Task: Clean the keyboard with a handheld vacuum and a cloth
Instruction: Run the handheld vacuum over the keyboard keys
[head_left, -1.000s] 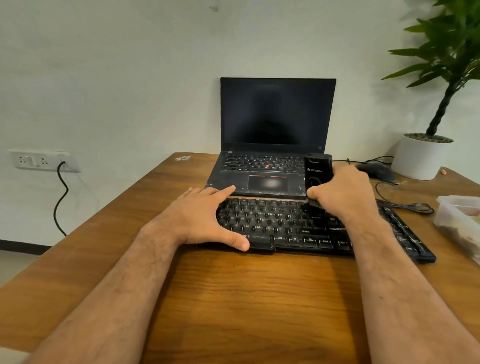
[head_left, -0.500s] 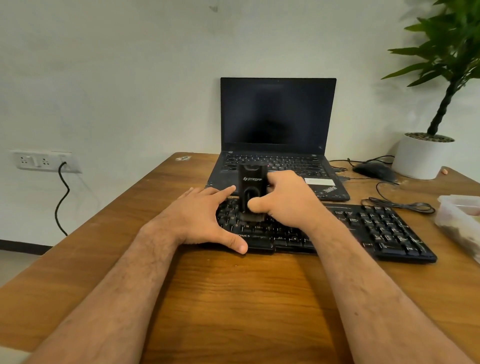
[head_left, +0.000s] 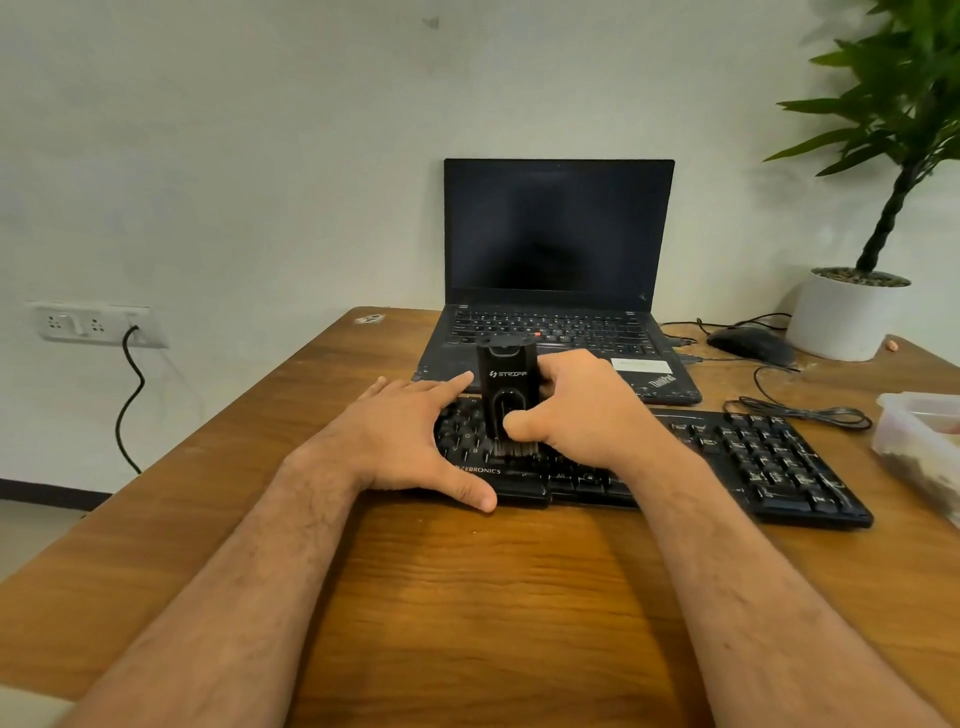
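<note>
Soft, even indoor light, wide-angle view

The wall is evenly lit and pale, with no hard glare. A warm sheen lies on the bench between the forearms, which cast only faint, diffuse shadows. The laptop screen is dark and nearly free of reflections. Lens distortion bends the bench edges and stretches the forearms toward the lower corners. Focus is fairly sharp at centre and softer at the margins.

Table: wooden desk is carrying everything.
Lying on it: keyboard, laptop, mouse, plant pot, plastic container.
</note>
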